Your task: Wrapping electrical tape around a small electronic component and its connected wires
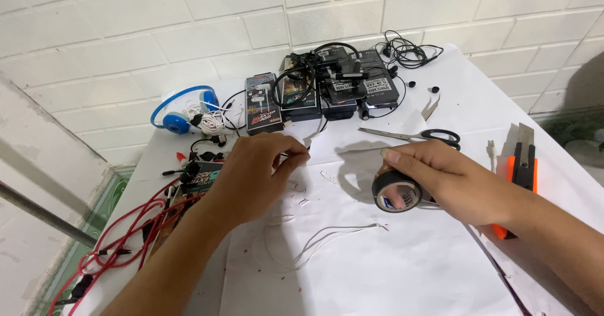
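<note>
My right hand [450, 180] grips a roll of black tape [396, 191] over the white sheet, thumb on the roll's top. My left hand [255, 174] sits to its left with fingertips pinched together near a thin wire end and what may be the tape's loose end; I cannot tell exactly what is pinched. A thin white cable [321, 240] loops on the sheet below both hands.
Scissors [415, 135] lie behind the right hand. An orange and black utility knife [521, 168] lies at the right. Blue headphones [179, 114], white earphones, small boxes [264, 105] and black cables crowd the back. Red leads [119, 234] trail off the left edge.
</note>
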